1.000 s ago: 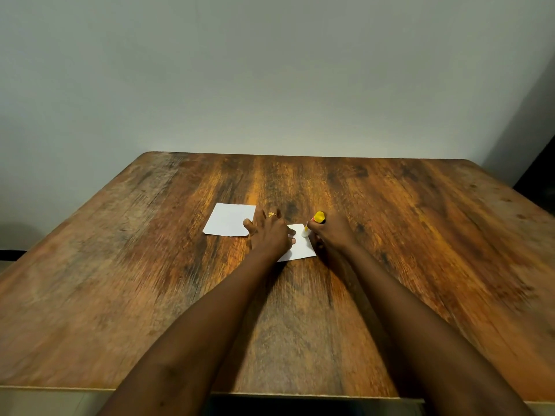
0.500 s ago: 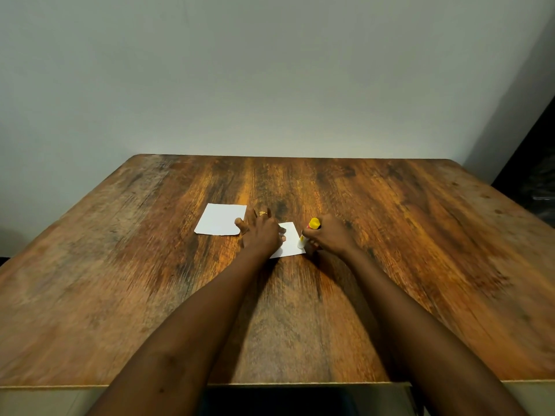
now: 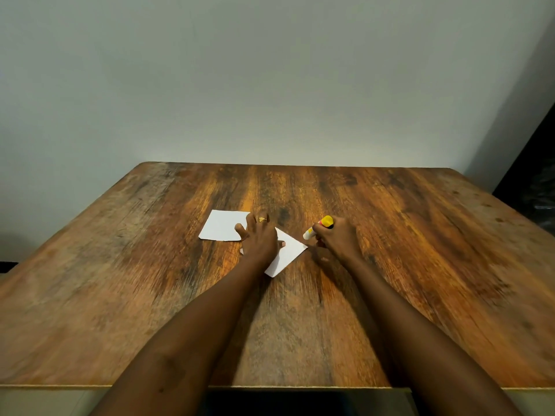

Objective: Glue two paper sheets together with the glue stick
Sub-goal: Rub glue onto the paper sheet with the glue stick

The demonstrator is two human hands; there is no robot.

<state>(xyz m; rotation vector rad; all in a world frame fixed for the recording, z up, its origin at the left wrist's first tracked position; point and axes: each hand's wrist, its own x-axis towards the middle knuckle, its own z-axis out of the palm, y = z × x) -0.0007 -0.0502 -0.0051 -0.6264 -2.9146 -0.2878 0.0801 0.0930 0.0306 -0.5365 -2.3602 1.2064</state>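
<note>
Two small white paper sheets lie on the wooden table (image 3: 390, 265). One sheet (image 3: 223, 225) rests flat to the left. My left hand (image 3: 259, 238), wearing a ring, presses with spread fingers on the other sheet (image 3: 288, 250), which is turned diamond-wise; part of it is hidden under the hand. My right hand (image 3: 336, 238) grips a glue stick (image 3: 318, 227) with a yellow end and white tip, tilted down toward the sheet's right corner, just off its edge.
A plain pale wall stands behind the table's far edge. A dark object sits off the table at the far right (image 3: 537, 187). The table's near edge runs along the bottom of the view.
The pressed sheet has rotated into a diamond shape. My right hand with the glue stick has moved off the sheet, to its right corner. The left hand stays on the paper.
</note>
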